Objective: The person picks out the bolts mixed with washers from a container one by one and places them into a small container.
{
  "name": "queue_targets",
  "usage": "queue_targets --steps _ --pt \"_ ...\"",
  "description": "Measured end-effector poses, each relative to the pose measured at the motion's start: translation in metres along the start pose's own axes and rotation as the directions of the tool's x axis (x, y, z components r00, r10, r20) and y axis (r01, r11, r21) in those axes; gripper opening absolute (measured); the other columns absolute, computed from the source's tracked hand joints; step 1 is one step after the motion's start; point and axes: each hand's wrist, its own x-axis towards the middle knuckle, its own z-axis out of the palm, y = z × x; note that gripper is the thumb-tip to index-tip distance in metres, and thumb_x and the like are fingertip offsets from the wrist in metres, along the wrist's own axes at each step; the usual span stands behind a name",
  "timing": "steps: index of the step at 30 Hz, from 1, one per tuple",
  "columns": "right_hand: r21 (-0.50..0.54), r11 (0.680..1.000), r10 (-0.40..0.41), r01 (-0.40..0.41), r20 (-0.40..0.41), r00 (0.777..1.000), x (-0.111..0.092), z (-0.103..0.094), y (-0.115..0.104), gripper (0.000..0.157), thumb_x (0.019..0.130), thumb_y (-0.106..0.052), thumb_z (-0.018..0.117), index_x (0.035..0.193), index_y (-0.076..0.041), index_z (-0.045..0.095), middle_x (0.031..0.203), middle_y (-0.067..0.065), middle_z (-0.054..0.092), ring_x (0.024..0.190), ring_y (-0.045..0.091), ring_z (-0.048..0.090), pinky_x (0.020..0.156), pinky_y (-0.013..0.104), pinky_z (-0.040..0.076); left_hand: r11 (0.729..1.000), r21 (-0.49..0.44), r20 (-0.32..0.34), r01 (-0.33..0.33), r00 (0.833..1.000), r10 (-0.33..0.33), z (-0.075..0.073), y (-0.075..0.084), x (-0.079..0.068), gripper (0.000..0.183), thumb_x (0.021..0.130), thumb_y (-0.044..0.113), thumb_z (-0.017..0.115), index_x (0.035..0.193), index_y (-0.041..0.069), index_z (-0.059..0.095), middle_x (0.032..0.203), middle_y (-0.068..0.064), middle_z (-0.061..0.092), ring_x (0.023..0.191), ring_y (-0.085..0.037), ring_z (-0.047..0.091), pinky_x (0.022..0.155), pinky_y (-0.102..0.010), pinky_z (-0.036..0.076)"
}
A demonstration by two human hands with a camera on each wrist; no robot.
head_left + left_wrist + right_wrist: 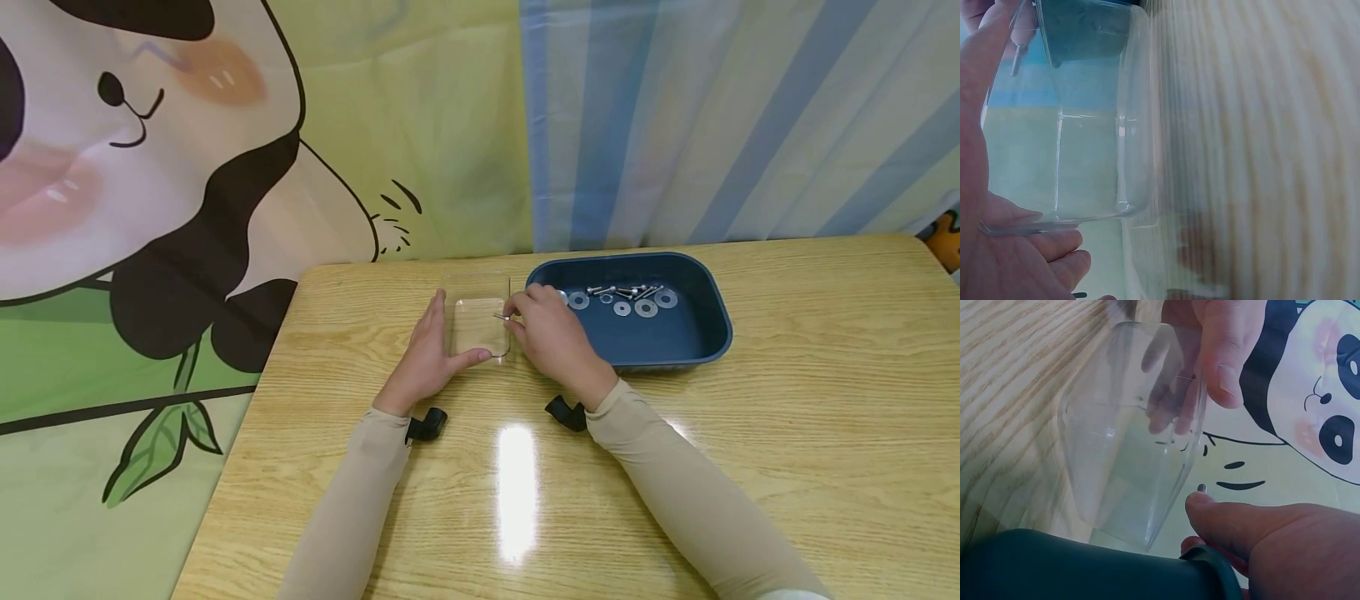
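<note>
In the head view, my left hand (426, 360) rests against a clear plastic box (480, 329), fingers straight along its left wall and thumb across its near side. My right hand (551, 337) pinches a small silver screw (501, 317) between thumb and fingertips, at the box's right rim. Through the clear wall in the left wrist view, the screw (1017, 61) points downward. Only its tip (1202, 487) shows past the thumb in the right wrist view. Nothing is visible inside the box.
A dark blue tray (660, 342) stands right of the box, partly behind my right hand. Several flat washers (646, 308) and several screws (626, 292) lie in it. Behind the wooden table (810, 375) hangs a printed curtain (450, 125).
</note>
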Motion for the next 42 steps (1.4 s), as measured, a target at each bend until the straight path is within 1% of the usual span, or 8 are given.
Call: queue_targets --steps 9,18,23,31,38,42 --pt "-0.037 0.999 0.017 -0.016 0.015 1.0 0.0027 0.0035 -0.0014 0.014 0.096 -0.016 0.071 0.106 -0.007 0.072 0.103 0.01 0.062 0.098 0.028 0.052 0.081 0.038 0.051 1.0 -0.003 -0.001 -0.008 1.0 0.008 0.0001 -0.0005 0.0001 0.124 0.083 0.064 0.072 0.162 0.009 -0.006 0.168 -0.014 -0.001 0.154 -0.03 0.002 0.121 -0.054 0.015" --pt "-0.059 0.998 0.003 -0.002 0.02 1.0 0.0033 0.004 -0.0016 0.015 0.096 -0.019 0.071 0.105 -0.007 0.073 0.1 0.009 0.061 0.095 0.027 0.051 0.08 0.038 0.05 1.0 -0.007 -0.002 -0.015 1.0 0.015 -0.0001 -0.0007 0.0006 0.124 0.082 0.066 0.07 0.162 0.008 -0.006 0.168 -0.015 -0.001 0.154 -0.03 0.002 0.12 -0.054 0.016" --pt "-0.071 0.997 0.009 -0.007 0.025 1.0 0.0028 0.0041 -0.0013 0.016 0.097 -0.02 0.071 0.104 -0.007 0.072 0.099 0.009 0.06 0.093 0.027 0.05 0.079 0.038 0.049 1.0 -0.003 -0.001 -0.024 1.0 0.024 -0.0003 -0.0009 0.0008 0.124 0.083 0.068 0.069 0.161 0.008 -0.006 0.168 -0.016 -0.001 0.154 -0.031 0.002 0.12 -0.055 0.016" --pt "-0.068 0.998 -0.003 0.005 0.028 1.0 0.0012 0.003 -0.0006 0.017 0.097 -0.019 0.07 0.108 -0.006 0.072 0.103 0.01 0.061 0.095 0.028 0.051 0.08 0.038 0.05 1.0 -0.001 0.001 -0.024 1.0 0.024 -0.0002 -0.0008 0.0 0.124 0.083 0.068 0.069 0.161 0.008 -0.006 0.168 -0.015 -0.001 0.154 -0.031 0.002 0.12 -0.055 0.017" --pt "-0.039 0.999 -0.009 0.009 0.011 1.0 -0.0011 -0.0005 0.0 0.02 0.097 -0.019 0.069 0.112 -0.005 0.07 0.107 0.011 0.061 0.099 0.028 0.052 0.081 0.039 0.05 1.0 0.001 0.007 -0.015 1.0 0.015 -0.0005 -0.0009 0.0003 0.124 0.083 0.066 0.069 0.161 0.008 -0.007 0.168 -0.013 -0.003 0.154 -0.03 0.002 0.121 -0.053 0.016" --pt "-0.026 1.0 -0.015 0.015 0.004 1.0 -0.003 -0.0026 0.0012 0.022 0.098 -0.019 0.068 0.115 -0.005 0.069 0.107 0.011 0.061 0.098 0.028 0.052 0.079 0.039 0.049 1.0 -0.002 0.008 -0.007 1.0 0.007 -0.0005 -0.0007 0.0 0.123 0.083 0.065 0.07 0.162 0.009 -0.007 0.168 -0.012 -0.003 0.154 -0.03 0.003 0.12 -0.053 0.017"
